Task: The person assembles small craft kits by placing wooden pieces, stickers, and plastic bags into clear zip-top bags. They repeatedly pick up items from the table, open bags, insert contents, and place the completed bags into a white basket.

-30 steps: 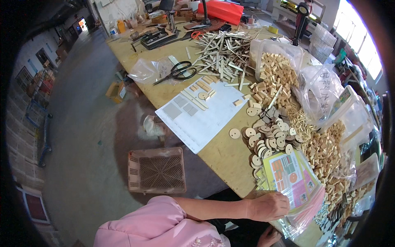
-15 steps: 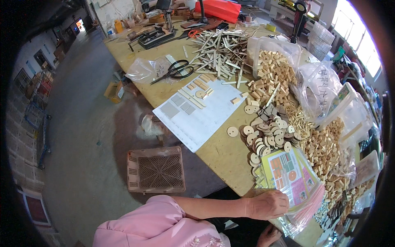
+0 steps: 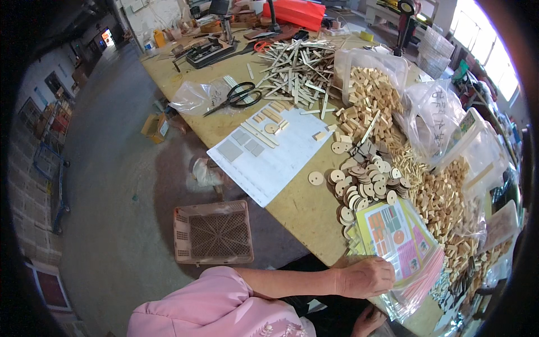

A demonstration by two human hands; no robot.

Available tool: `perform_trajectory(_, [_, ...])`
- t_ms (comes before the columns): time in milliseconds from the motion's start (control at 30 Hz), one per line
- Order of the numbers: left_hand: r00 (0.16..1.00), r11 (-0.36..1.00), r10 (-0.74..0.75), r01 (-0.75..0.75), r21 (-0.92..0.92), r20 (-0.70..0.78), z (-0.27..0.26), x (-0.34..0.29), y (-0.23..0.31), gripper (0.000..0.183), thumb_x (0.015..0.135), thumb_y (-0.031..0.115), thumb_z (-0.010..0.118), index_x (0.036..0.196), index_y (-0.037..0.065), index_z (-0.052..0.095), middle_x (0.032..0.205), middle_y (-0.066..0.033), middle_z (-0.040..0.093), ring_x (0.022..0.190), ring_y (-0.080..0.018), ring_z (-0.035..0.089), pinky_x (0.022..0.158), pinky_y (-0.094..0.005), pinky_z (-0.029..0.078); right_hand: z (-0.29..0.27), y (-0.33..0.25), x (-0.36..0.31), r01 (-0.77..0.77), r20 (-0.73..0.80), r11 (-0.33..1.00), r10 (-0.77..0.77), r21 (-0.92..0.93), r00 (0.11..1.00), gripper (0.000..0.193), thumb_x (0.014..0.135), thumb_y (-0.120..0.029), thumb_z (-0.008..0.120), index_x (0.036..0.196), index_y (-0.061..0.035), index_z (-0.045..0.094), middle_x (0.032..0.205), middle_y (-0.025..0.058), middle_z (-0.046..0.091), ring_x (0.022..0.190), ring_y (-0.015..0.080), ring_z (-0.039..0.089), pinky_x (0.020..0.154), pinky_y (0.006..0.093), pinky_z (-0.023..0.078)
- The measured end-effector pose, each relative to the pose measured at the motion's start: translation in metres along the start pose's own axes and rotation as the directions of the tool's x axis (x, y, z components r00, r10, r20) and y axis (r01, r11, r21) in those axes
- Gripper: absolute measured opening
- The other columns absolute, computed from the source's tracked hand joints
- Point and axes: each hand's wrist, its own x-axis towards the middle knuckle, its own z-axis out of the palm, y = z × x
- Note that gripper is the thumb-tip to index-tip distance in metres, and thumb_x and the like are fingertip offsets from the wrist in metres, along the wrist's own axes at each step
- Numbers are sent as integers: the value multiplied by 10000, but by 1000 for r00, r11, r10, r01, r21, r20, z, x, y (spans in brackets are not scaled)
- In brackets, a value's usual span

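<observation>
My left hand (image 3: pixel 368 278), on the arm in a pink sleeve, lies at the near corner of a stack of clear plastic bags (image 3: pixel 396 230) with printed yellow and pink cards inside. Its fingers are curled together at the edge of the top bag. Lower down, at the table's edge, my right hand (image 3: pixel 368 321) shows only in part; its fingers are hidden. Just beyond the bags lies a heap of round wooden discs (image 3: pixel 365 188) with holes.
Wooden blocks (image 3: pixel 370 101), short dowels (image 3: pixel 405 165) and flat sticks (image 3: pixel 297 67) lie in piles. A white sheet (image 3: pixel 269 165) bears sample pieces beside black scissors (image 3: pixel 241 95). A pink plastic basket (image 3: pixel 213 259) stands on the floor left of the table.
The whole picture has shifted very slightly. Both hands stay in nearly the same place, and the bags have not visibly moved.
</observation>
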Motion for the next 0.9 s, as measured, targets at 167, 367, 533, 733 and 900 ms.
perform_trajectory(167, [1000, 1000, 5, -5, -15, -4, 0, 0, 1, 106, 822, 130, 658, 903, 62, 661, 1021, -57, 658, 1066, -238, 617, 927, -383, 503, 4, 7, -9, -42, 37, 998, 41, 46, 998, 149, 874, -8, 623, 996, 23, 703, 976, 211, 693, 882, 423, 644, 785, 477, 512])
perform_trajectory(367, [1000, 1000, -5, 4, 26, 2, -3, 2, 0, 142, 838, 132, 666, 961, 66, 690, 1056, -60, 686, 1055, -242, 640, 923, -381, 508, 21, 17, -15, -52, -7, 992, 54, 118, 999, 207, 824, 3, 643, 1023, -7, 698, 1039, 224, 680, 946, 478, 609, 856, 534, 477])
perform_trajectory(533, [999, 999, 29, -30, 37, 14, -7, 8, 0, 177, 812, 78, 709, 989, 66, 712, 1018, -60, 717, 998, -240, 670, 891, -381, 523, 7, 10, -3, -102, 59, 977, 92, 189, 994, 293, 785, -58, 695, 1079, -55, 686, 1075, 190, 696, 1017, 429, 637, 928, 542, 478])
perform_trajectory(733, [994, 1000, -6, 5, -13, -113, -18, 17, 9, 160, 830, 13, 701, 986, 45, 699, 971, -89, 723, 904, -276, 697, 800, -378, 554, -3, 7, 6, -66, -33, 981, 73, 182, 997, 169, 753, -46, 715, 911, -90, 677, 864, 141, 677, 800, 389, 638, 732, 488, 481])
perform_trajectory(900, [996, 998, -64, 64, 3, -67, -10, 21, 13, 152, 830, 5, 698, 974, 53, 697, 909, -103, 717, 863, -289, 691, 764, -380, 547, -8, 13, -9, -117, -25, 980, 122, 163, 992, 159, 753, -79, 716, 905, -103, 674, 882, 126, 673, 838, 357, 632, 778, 482, 459])
